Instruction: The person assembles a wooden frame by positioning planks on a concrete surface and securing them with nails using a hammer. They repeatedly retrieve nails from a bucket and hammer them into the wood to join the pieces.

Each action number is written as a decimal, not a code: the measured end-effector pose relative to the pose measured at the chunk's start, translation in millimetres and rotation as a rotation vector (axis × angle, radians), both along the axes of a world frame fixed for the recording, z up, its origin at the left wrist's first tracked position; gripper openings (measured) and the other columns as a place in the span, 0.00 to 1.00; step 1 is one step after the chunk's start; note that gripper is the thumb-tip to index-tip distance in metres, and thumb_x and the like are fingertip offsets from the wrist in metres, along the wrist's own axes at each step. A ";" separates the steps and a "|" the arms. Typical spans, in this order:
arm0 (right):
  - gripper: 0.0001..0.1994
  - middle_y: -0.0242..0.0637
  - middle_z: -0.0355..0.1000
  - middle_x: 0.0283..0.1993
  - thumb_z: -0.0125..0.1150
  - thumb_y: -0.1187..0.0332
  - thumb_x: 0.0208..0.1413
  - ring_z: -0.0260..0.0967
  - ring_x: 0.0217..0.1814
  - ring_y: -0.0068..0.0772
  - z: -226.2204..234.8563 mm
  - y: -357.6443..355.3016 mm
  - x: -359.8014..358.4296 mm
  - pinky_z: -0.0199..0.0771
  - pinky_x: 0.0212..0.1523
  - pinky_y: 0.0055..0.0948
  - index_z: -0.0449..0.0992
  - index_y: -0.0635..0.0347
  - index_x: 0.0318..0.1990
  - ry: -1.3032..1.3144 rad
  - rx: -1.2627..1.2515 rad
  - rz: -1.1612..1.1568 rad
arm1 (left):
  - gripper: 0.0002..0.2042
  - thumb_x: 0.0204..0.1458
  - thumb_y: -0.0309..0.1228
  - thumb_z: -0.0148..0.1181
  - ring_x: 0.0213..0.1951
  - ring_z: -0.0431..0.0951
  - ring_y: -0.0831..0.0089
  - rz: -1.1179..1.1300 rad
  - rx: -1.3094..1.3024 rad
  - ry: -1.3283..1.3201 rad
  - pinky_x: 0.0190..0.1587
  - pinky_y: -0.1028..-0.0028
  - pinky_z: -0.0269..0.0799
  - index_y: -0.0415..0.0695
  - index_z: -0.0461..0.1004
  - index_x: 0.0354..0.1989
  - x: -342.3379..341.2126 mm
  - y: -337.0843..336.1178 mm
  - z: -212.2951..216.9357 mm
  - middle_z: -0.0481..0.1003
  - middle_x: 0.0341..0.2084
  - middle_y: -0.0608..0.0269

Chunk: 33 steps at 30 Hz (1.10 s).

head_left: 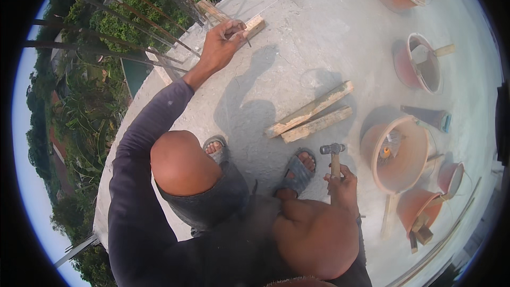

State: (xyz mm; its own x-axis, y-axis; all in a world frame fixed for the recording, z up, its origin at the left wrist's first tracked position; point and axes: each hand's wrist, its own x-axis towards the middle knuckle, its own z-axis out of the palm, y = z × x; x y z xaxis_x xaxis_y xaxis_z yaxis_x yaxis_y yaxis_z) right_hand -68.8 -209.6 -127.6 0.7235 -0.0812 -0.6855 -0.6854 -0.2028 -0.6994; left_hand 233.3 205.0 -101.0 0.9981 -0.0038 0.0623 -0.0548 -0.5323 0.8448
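Landmark: the longer rough pale-brown wooden batten [310,109], lying on the grey concrete slab [340,32].

Beyond the batten and to its left, the left hand [226,42] is pinching, thumb against fingers, what is looking like a thin dark metal pin [248,43], nail-like, beside a squared pale timber block [256,25]. Only the pin's lower part is showing; how firmly the fingers are pressing, I cannot tell.

On the batten's near side, a little right, the right hand [344,187] is curling round the wooden handle of a grey-headed metal hammer [334,158], leaving a stretch of handle bare below the head.

Judging good handling: the pinch should be steadying the pin square to whatever face it is meeting, fingertips sitting clear of the striking line. The right hand should be gripping short for light taps, farther back for fuller blows, with the hammer's face landing flat.

Pointing: the hammer's long axis is running away from the person, nearly straight, its head at the far end, toward the batten; the head itself is lying crosswise, ends facing left and right. The pin is slanting, its visible end pointing nearward and slightly right. The block is running away and rightward, as the batten is doing.
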 end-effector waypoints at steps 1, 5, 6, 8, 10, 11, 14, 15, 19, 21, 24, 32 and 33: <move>0.25 0.42 0.79 0.36 0.67 0.74 0.58 0.75 0.25 0.25 7.2 5.7 20.7 0.74 0.21 0.27 0.72 0.69 0.63 -0.022 0.150 -0.069 | 0.13 0.64 0.32 0.67 0.47 0.86 0.69 0.103 -0.033 -0.001 0.50 0.65 0.81 0.38 0.81 0.51 -6.3 19.3 -28.5 0.85 0.42 0.57; 0.25 0.44 0.81 0.36 0.65 0.71 0.63 0.75 0.22 0.25 19.7 49.2 72.5 0.73 0.17 0.27 0.67 0.69 0.66 -0.047 0.487 -0.141 | 0.12 0.63 0.33 0.66 0.47 0.87 0.62 0.299 0.053 0.042 0.51 0.66 0.80 0.40 0.84 0.49 -27.6 68.6 -116.9 0.86 0.44 0.52; 0.27 0.44 0.81 0.36 0.65 0.70 0.64 0.74 0.21 0.25 18.8 60.3 82.2 0.72 0.15 0.28 0.66 0.69 0.67 0.042 0.410 -0.112 | 0.12 0.63 0.34 0.66 0.47 0.87 0.60 0.264 0.081 -0.001 0.51 0.64 0.80 0.41 0.85 0.49 -26.1 71.9 -132.7 0.86 0.44 0.51; 0.27 0.43 0.81 0.35 0.68 0.64 0.64 0.72 0.19 0.24 13.7 81.7 100.6 0.71 0.16 0.25 0.68 0.70 0.64 0.020 0.331 -0.009 | 0.12 0.63 0.36 0.66 0.46 0.87 0.54 0.222 0.153 -0.024 0.50 0.62 0.80 0.44 0.86 0.49 -21.5 73.6 -154.5 0.85 0.45 0.51; 0.28 0.43 0.80 0.34 0.70 0.59 0.65 0.71 0.19 0.24 5.0 101.4 116.8 0.71 0.18 0.26 0.69 0.72 0.62 -0.029 0.195 0.122 | 0.12 0.63 0.39 0.66 0.44 0.86 0.52 0.251 0.198 -0.120 0.48 0.59 0.79 0.46 0.86 0.47 -14.0 70.3 -167.7 0.85 0.44 0.54; 0.28 0.43 0.80 0.33 0.70 0.58 0.64 0.72 0.19 0.26 0.3 111.1 124.3 0.71 0.20 0.27 0.70 0.73 0.61 -0.090 0.123 0.201 | 0.12 0.63 0.40 0.65 0.44 0.85 0.50 0.260 0.223 -0.182 0.47 0.58 0.79 0.47 0.86 0.47 -10.5 68.7 -172.0 0.85 0.44 0.55; 0.29 0.44 0.78 0.31 0.71 0.56 0.64 0.73 0.22 0.32 -15.5 141.1 152.3 0.73 0.25 0.33 0.72 0.74 0.59 -0.299 -0.179 0.448 | 0.11 0.63 0.40 0.65 0.42 0.84 0.51 0.283 0.304 -0.236 0.44 0.56 0.78 0.47 0.87 0.44 -3.9 65.5 -179.0 0.83 0.43 0.57; 0.29 0.44 0.78 0.30 0.72 0.56 0.64 0.74 0.23 0.34 -20.1 151.1 163.9 0.73 0.27 0.36 0.72 0.75 0.58 -0.374 -0.306 0.532 | 0.11 0.63 0.40 0.65 0.42 0.84 0.52 0.289 0.296 -0.228 0.44 0.56 0.78 0.47 0.87 0.44 -2.5 64.7 -180.0 0.83 0.42 0.58; 0.28 0.48 0.78 0.30 0.70 0.56 0.65 0.77 0.27 0.44 -31.7 190.1 209.1 0.74 0.31 0.42 0.71 0.72 0.61 -0.521 -0.350 0.579 | 0.10 0.63 0.39 0.65 0.42 0.84 0.53 0.330 0.277 -0.215 0.43 0.56 0.78 0.48 0.86 0.43 0.0 63.4 -179.9 0.82 0.41 0.59; 0.27 0.50 0.78 0.31 0.69 0.57 0.66 0.78 0.28 0.47 -33.0 203.3 227.9 0.75 0.31 0.42 0.71 0.69 0.63 -0.601 -0.380 0.627 | 0.10 0.63 0.39 0.65 0.41 0.84 0.53 0.346 0.285 -0.221 0.43 0.56 0.78 0.49 0.86 0.43 0.7 63.7 -179.5 0.82 0.41 0.59; 0.28 0.54 0.80 0.33 0.67 0.59 0.67 0.80 0.32 0.54 -31.8 215.8 245.7 0.77 0.33 0.45 0.68 0.68 0.66 -0.771 -0.416 0.639 | 0.09 0.63 0.39 0.65 0.40 0.84 0.54 0.349 0.291 -0.243 0.42 0.57 0.79 0.50 0.86 0.43 1.0 63.6 -180.8 0.81 0.41 0.60; 0.28 0.61 0.80 0.41 0.66 0.66 0.67 0.82 0.41 0.63 -28.9 230.7 265.8 0.81 0.40 0.49 0.65 0.68 0.69 -0.750 -0.414 0.701 | 0.09 0.63 0.40 0.66 0.36 0.84 0.54 0.356 0.283 -0.291 0.36 0.57 0.79 0.51 0.86 0.41 -1.4 58.2 -178.0 0.79 0.37 0.62; 0.28 0.61 0.80 0.42 0.65 0.67 0.66 0.82 0.41 0.63 -29.8 233.5 266.3 0.81 0.40 0.49 0.65 0.68 0.69 -0.763 -0.413 0.714 | 0.09 0.63 0.40 0.66 0.36 0.84 0.54 0.361 0.286 -0.288 0.36 0.57 0.79 0.51 0.86 0.41 -1.2 58.6 -176.8 0.79 0.38 0.62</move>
State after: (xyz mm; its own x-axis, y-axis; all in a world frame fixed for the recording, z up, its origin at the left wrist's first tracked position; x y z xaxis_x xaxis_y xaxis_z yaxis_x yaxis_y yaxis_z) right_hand 197.5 23.9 -157.4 0.9140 0.4013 -0.0600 0.2591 -0.6911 -0.6747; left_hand 232.0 263.6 -277.8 0.8817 0.2797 0.3799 -0.0334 -0.7662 0.6417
